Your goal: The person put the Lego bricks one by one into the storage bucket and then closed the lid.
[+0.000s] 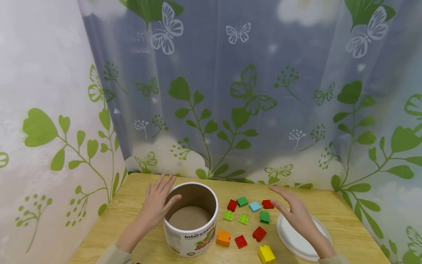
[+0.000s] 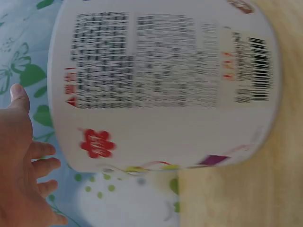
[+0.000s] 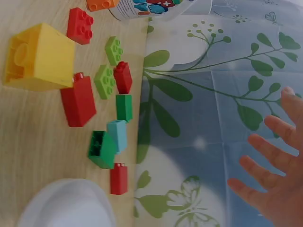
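In the head view my left hand [image 1: 155, 205] is beside the white bucket [image 1: 190, 242], fingers spread and holding nothing; its thumb overlaps the rim there. The bucket stands upright without a lid, its inside bare down to the bottom. The left wrist view shows the printed side of the bucket [image 2: 161, 85] close by, with the fingers [image 2: 45, 168] near its edge. My right hand [image 1: 298, 216] hovers over the round white lid [image 1: 304, 242] with fingers extended and nothing in them. Toy bricks lie between bucket and lid, among them a yellow brick [image 1: 266, 254] and an orange brick [image 1: 224, 238].
Several smaller bricks are scattered on the wooden table [image 1: 132, 205]: red [image 1: 259, 233], green [image 1: 265, 217], lime [image 1: 243, 219] and light blue [image 1: 255, 206]. A patterned curtain [image 1: 211, 110] hangs behind the table and along its sides.
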The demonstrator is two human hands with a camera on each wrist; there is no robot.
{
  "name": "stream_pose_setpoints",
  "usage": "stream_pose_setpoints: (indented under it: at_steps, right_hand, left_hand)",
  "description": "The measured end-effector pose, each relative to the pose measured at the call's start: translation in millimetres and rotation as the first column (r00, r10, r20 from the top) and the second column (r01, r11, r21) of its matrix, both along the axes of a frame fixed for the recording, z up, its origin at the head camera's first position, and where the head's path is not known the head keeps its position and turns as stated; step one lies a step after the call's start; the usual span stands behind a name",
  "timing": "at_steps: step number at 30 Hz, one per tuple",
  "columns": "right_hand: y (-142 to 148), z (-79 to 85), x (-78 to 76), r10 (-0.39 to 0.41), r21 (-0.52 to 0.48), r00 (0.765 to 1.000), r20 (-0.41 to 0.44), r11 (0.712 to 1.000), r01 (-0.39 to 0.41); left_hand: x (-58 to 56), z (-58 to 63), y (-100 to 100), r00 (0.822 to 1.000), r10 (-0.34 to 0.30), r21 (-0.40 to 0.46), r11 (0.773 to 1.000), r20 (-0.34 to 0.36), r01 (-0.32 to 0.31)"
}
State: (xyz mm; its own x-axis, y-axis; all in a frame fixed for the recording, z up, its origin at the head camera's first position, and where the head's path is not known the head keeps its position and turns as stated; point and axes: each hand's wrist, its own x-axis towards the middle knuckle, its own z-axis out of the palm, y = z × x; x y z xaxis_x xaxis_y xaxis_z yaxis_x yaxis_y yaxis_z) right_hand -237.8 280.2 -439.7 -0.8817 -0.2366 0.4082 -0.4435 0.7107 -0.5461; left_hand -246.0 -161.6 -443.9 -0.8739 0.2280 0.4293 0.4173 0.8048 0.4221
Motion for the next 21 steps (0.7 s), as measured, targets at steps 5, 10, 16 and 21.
stream_pose_setpoints:
  at_steps: [5,10,16,21]
  right_hand:
    - [8.2,-17.9,2.7,0.013,-0.108,0.993,0.114,0.994,-0.001]
    - [16.2,-35.2,7.8,0.08,-0.221,0.958,0.276,0.975,-0.017]
    - [22.8,-58.2,13.1,0.25,-0.319,0.906,0.342,0.938,-0.138]
    - [25.0,-73.0,15.4,0.398,-0.428,0.816,0.42,0.879,-0.209]
  left_hand:
    - [7.3,-13.2,-3.9,0.998,0.012,-0.043,0.999,0.065,-0.009]
    - [13.0,-19.3,-5.7,0.994,0.014,-0.057,0.998,0.109,-0.008]
    - [17.0,-20.8,-6.8,0.991,0.023,-0.048,0.999,0.132,-0.017]
    - [18.9,-22.4,-7.3,0.991,0.024,-0.043,0.999,0.129,-0.018]
